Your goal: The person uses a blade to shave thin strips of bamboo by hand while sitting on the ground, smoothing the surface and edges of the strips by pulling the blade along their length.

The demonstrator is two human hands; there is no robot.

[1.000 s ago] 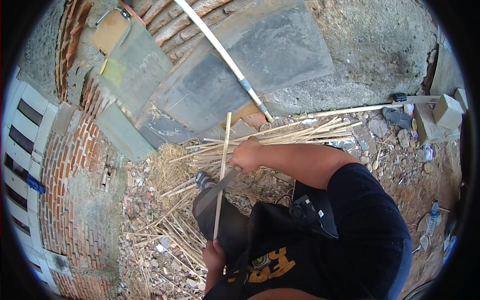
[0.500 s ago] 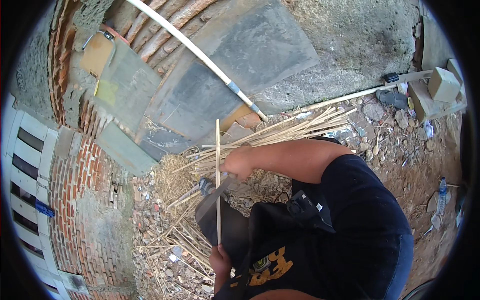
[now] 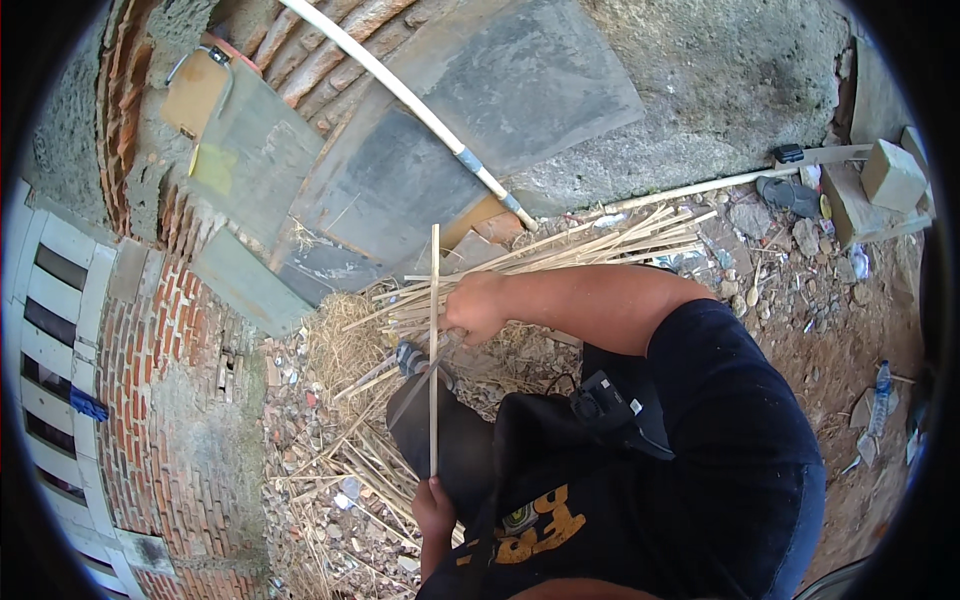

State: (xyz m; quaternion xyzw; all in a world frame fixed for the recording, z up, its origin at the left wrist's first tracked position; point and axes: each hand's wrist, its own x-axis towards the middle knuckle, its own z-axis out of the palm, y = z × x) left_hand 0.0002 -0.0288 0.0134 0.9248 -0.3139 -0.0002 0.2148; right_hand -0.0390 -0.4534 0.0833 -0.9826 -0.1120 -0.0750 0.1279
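A long, pale bamboo strip (image 3: pixel 434 410) stands nearly upright in the picture, in front of my bent dark-clothed knee (image 3: pixel 440 425). My left hand (image 3: pixel 433 508) closes around its lower end. Higher up, my right hand (image 3: pixel 478 308) is closed on a knife, its fingers close beside the strip. The knife's grey blade (image 3: pixel 406 400) slants down and left from that hand, crossing the strip; its handle is hidden in the fist. Whether the edge bites into the strip cannot be made out.
Cut strips (image 3: pixel 620 240) lie in a pile beyond my right arm, with more strips (image 3: pixel 375 470) on the rubble at left. Fine shavings (image 3: pixel 345 350) are heaped beside my foot. Grey boards (image 3: pixel 390 190) and a white pipe (image 3: pixel 385 75) lean against the wall. A plastic bottle (image 3: pixel 882 390) lies far right.
The blade has turned and now appears narrower. My right hand has shifted slightly, and my left hand with the strip sits a little higher and further left.
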